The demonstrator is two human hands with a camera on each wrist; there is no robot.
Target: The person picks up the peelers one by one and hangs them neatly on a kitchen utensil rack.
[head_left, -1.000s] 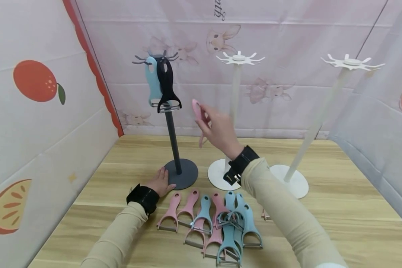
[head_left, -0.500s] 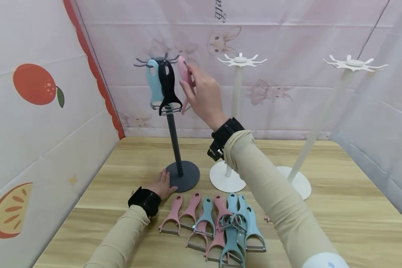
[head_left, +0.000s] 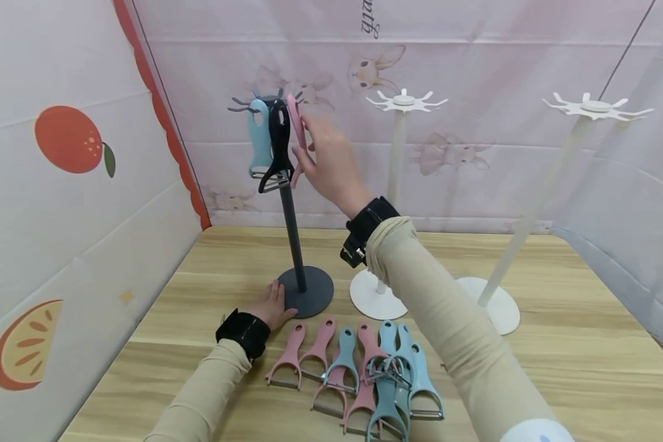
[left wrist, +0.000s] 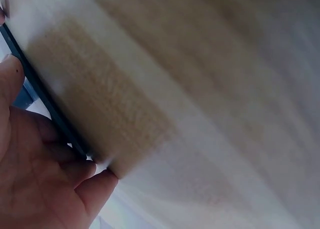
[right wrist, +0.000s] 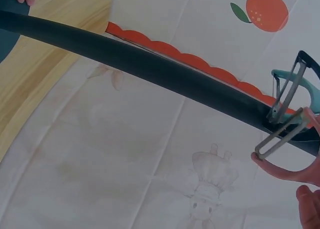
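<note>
A dark grey stand [head_left: 290,227] with hooks at its top carries a blue peeler [head_left: 259,141] and a black peeler [head_left: 279,147]. My right hand [head_left: 305,153] pinches a pink peeler [head_left: 294,123] and holds it upright against the hooks, right beside the black one. In the right wrist view the pink peeler [right wrist: 292,165] shows its blade next to the dark pole [right wrist: 150,64]. My left hand [head_left: 271,307] rests flat on the edge of the stand's round base [head_left: 312,293]. The left wrist view shows that hand [left wrist: 35,189] along the base edge [left wrist: 45,106].
Several pink and blue peelers [head_left: 359,374] lie in a loose heap on the wooden table [head_left: 574,362] near the front. Two white stands [head_left: 396,184] [head_left: 536,196] with bare hook tops stand to the right. Fabric walls close in the left, back and right.
My right hand lifted the pink peeler up and to the left, from mid-height to the hooks of the dark stand. The left hand stayed on the base.
</note>
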